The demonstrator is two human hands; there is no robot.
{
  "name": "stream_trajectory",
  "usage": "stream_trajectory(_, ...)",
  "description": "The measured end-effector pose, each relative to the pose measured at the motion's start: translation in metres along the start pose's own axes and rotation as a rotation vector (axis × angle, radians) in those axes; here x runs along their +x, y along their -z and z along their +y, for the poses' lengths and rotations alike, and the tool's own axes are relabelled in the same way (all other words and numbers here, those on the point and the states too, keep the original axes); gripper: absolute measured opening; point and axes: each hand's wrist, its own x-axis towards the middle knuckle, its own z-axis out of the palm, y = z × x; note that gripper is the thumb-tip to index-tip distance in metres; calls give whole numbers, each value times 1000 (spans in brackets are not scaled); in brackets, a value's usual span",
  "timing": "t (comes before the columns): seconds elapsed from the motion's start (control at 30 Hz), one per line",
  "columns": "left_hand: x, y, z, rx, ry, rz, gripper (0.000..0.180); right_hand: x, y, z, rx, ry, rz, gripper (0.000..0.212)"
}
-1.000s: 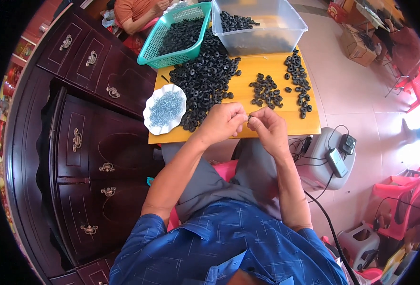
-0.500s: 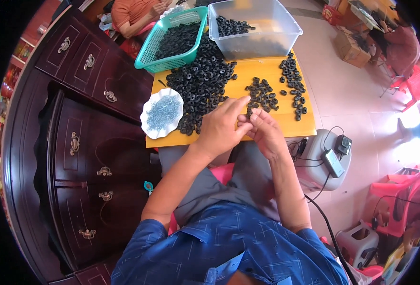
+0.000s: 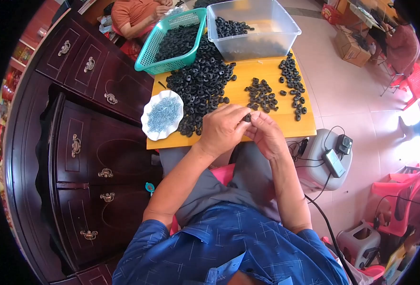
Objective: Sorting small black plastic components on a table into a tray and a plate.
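Observation:
Both hands meet over the near edge of the yellow table [image 3: 276, 127]. A small black part [image 3: 247, 117] sits pinched between the fingertips of my left hand [image 3: 223, 125] and my right hand [image 3: 266, 131]. Just beyond the fingers lies a small group of similar black parts [image 3: 261, 95]. A large heap of them [image 3: 198, 85] spreads to the left, and a strip of several more [image 3: 293, 85] runs down the right side. Left of my left hand, a white scalloped plate [image 3: 148, 128] holds many small, thin, silvery pieces [image 3: 164, 114].
A green mesh basket [image 3: 146, 64] and a clear plastic bin [image 3: 252, 50], both with black parts, stand at the far side. A dark wooden cabinet [image 3: 100, 142] borders the left. A grey stool with electronic devices [image 3: 314, 166] stands right. Another person [image 3: 127, 16] sits beyond the basket.
My left fingers have curled in from a more stretched pose and close on the small black part along with the right fingertips. The hands stay in nearly the same place.

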Motion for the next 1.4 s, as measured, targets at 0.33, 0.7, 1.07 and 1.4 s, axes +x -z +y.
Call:
stream_trajectory(0.33,-2,8,1,2,36,-89,25,-1,-1,2,-119,-22,56,13)
stream_trajectory(0.7,-13,8,0,68,29,-124,25,-1,2,6,-269,-19,71,15)
stream_trajectory(1.07,-9,20,9,-59,136,-226,28,-4,-2,-3,-439,-28,23,19)
stream_trajectory(1.4,-22,65,-48,-141,441,-931,15,-5,-1,-4,-507,-122,9,22)
